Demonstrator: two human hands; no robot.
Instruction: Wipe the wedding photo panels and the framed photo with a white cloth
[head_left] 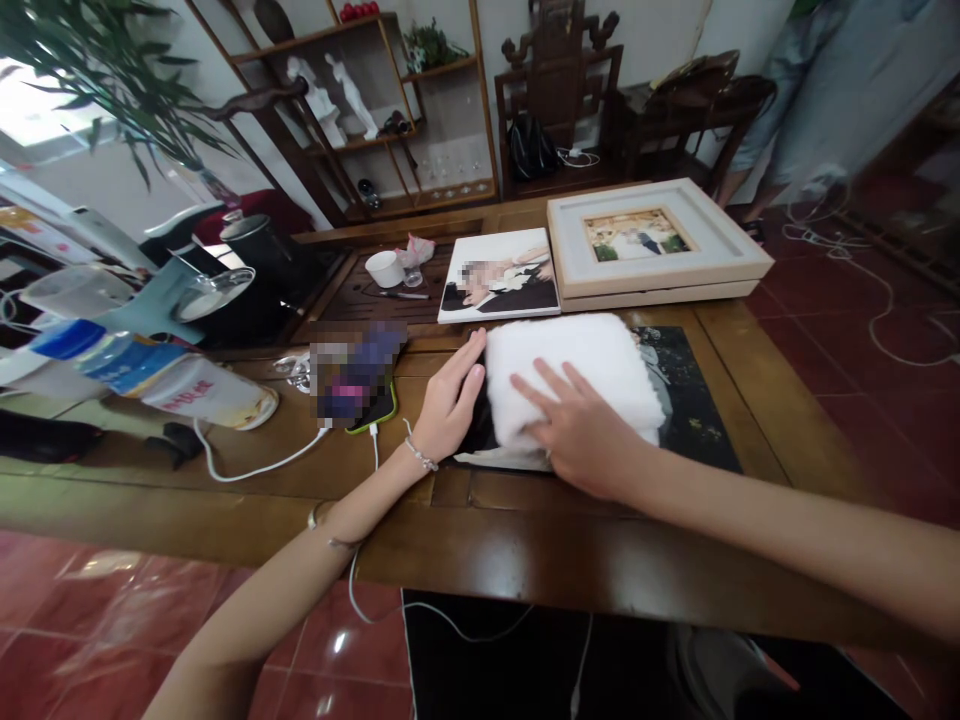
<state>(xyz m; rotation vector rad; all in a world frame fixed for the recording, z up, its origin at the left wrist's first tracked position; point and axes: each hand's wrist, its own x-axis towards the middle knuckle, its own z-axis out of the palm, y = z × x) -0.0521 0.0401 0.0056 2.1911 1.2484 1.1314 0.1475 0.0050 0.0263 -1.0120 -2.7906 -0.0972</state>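
Observation:
A folded white fluffy towel (577,360) lies on a dark photo print (686,400) on the wooden table. My right hand (581,430) rests on the towel's near side, fingers spread across its top; the thumb is partly hidden. Beside the towel's left edge is my left hand (450,395), its fingers stretched out along the left side of the print and the palm low on the table. The towel covers much of the print, whose pale near-left corner shows between my hands.
Behind the towel lie a white photo panel (499,275) and a pale wooden picture frame (660,240). Phones (375,405) with white charging cables lie to the left, near a large plastic bottle (202,385). A white cup (385,268) stands on a tea tray (337,315).

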